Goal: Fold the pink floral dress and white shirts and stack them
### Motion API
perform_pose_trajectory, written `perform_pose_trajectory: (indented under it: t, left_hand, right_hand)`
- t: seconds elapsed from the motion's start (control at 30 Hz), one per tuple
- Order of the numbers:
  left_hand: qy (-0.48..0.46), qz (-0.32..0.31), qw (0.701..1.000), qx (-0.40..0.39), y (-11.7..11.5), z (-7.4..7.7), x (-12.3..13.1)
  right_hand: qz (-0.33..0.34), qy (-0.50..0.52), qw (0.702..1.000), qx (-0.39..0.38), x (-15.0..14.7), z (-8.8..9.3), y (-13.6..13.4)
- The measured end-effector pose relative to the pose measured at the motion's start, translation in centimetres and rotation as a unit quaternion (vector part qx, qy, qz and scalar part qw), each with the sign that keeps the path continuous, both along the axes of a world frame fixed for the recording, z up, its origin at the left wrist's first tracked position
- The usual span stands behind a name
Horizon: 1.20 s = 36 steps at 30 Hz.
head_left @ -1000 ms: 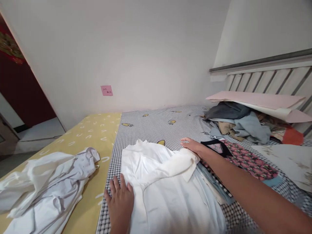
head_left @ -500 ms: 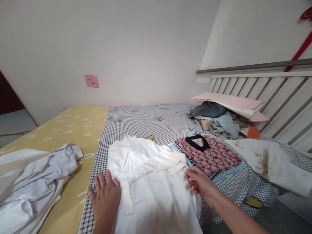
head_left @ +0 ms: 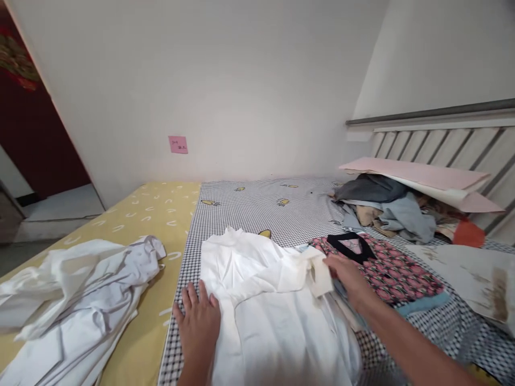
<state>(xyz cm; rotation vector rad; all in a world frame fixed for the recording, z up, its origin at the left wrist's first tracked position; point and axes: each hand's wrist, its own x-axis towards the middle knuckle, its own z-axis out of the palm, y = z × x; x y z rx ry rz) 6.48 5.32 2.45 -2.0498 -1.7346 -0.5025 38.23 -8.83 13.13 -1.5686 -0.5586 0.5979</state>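
A white shirt [head_left: 277, 327] is lying spread at the near middle of the bed, on a black-and-white checked sheet [head_left: 249, 206], with one sleeve running across its upper part toward the right. The person's right hand [head_left: 348, 276] is holding the end of that sleeve between narrowed fingers, and the cuff is standing up in a loop. The left hand [head_left: 199, 319] is resting flat with fingers spread, on the sheet at the shirt's left edge. Just right of the shirt, a pink patterned top [head_left: 396, 271] with a black collar is lying over some light blue cloth [head_left: 427, 304]. Farther right, a pile of clothes [head_left: 406, 214] is sitting under a pink sheet of card [head_left: 426, 171]. To the left, rumpled white clothes [head_left: 92, 300] are lying on a yellow sheet [head_left: 161, 214]. A pink note [head_left: 178, 144] is sticking to the far wall [head_left: 257, 96].
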Motion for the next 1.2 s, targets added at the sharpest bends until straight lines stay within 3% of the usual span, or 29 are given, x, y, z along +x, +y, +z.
perform_pose_trajectory:
  t: [0.2,0.27,0.37,0.47,0.6,0.67,0.73,0.8,0.83,0.9,1.0,1.1,1.2]
  left_hand:
    - [-0.022,-0.009,1.0,-0.002,0.0,-0.3,0.0]
    - [-0.032,-0.014,0.999,-0.003,0.0,-0.3,0.0]
    - [-0.048,-0.018,0.999,-0.011,-0.1,0.0,0.0]
    - [-0.071,-0.031,0.997,-0.027,-0.3,0.5,0.1]
    - [-0.096,-0.043,0.993,-0.047,-0.6,1.0,0.2]
    - [-0.102,-0.044,0.992,-0.052,-0.7,1.1,0.3]
    - [-0.103,-0.046,0.992,-0.055,-0.7,1.1,0.4]
    - [-0.103,-0.044,0.992,-0.056,-0.7,1.0,0.4]
    - [-0.103,-0.042,0.992,-0.057,-0.6,1.0,0.4]
    - [-0.103,-0.039,0.992,-0.06,-0.6,0.9,0.4]
    - [-0.103,-0.037,0.991,-0.071,-0.5,1.0,0.5]
    - [-0.106,-0.037,0.991,-0.079,-0.5,1.1,0.5]
    - [-0.112,-0.039,0.989,-0.085,-0.6,1.2,0.6]
  right_hand:
    - [0.088,0.063,0.994,0.021,3.3,8.0,-1.6]
    - [0.113,0.08,0.989,0.057,2.8,9.4,-1.5]
    - [0.136,0.038,0.988,0.057,0.7,9.5,-1.0]
    - [0.155,-0.121,0.981,-0.004,-1.9,7.6,-2.0]
    - [0.236,-0.322,0.911,-0.101,-5.9,2.7,-6.6]
    - [0.276,-0.414,0.858,-0.131,-8.1,-0.5,-9.4]
    - [0.308,-0.538,0.775,-0.123,-9.7,-4.0,-11.4]
    - [0.313,-0.628,0.701,-0.131,-10.6,-7.4,-12.2]
    - [0.3,-0.653,0.681,-0.139,-10.7,-9.0,-12.2]
    - [0.265,-0.675,0.671,-0.154,-10.6,-11.4,-11.4]
    - [0.228,-0.682,0.677,-0.157,-10.1,-13.1,-9.8]
    - [0.237,-0.672,0.687,-0.145,-9.7,-12.9,-8.7]
    - [0.27,-0.607,0.733,-0.145,-9.1,-11.8,-8.4]
